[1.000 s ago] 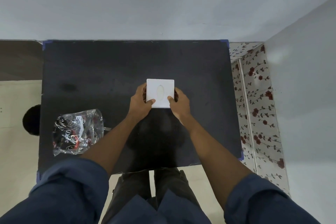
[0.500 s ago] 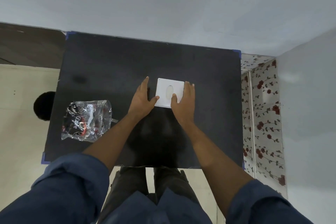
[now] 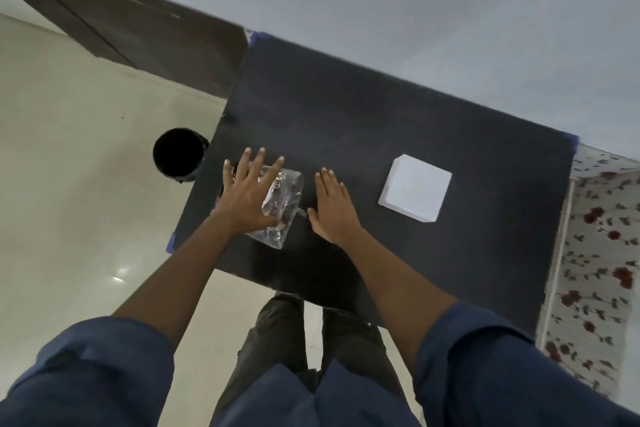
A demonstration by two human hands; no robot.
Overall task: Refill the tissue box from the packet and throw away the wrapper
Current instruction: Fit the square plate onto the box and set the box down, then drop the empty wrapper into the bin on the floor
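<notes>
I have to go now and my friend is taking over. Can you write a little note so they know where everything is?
Left hand: open, spread flat over the clear wrapper near the table's left edge; no grip on it yet.
Right hand: open, empty, beside the wrapper.
White tissue box: closed, on the table, to the right of both hands.
Black bin: on the floor, left of the table.
Left: pick up the wrapper, drop it in the bin.

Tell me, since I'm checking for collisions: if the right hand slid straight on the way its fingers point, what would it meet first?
Seemingly nothing: beyond the right hand lies bare black table, then the wall; the white tissue box sits off to its right.
</notes>
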